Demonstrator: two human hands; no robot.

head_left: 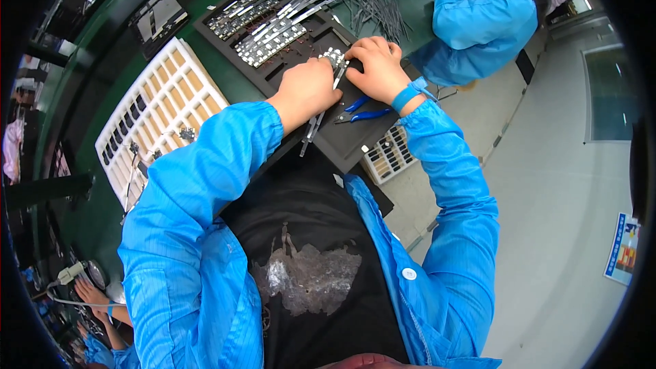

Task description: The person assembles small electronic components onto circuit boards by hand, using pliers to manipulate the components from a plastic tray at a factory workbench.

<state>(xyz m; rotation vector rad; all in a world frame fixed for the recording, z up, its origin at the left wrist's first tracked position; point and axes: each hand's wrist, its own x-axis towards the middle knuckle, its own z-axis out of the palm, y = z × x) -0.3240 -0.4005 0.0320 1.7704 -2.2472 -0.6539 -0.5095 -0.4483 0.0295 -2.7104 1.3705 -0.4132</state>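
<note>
My left hand (305, 91) is closed over the near side of a small circuit board (335, 57) with silvery parts. Long thin grey strips (315, 127) run from the board out below my left thumb. From the other side, my right hand (377, 67) bends its fingers at the board's right edge; its fingertips are partly hidden. Both hands are above a black foam tray (342, 138). Blue-handled cutters (367, 114) lie on the tray below my right hand. Farther up the tray sit rows of similar boards (272, 42) with long silvery strips attached.
Dark thin strips (378, 12) are heaped beyond the tray. A white compartment tray (179, 51) stands at left, another white tray (387, 176) low at right. A co-worker's blue sleeve (461, 20) is at upper right; another person's hands (92, 295) are at lower left.
</note>
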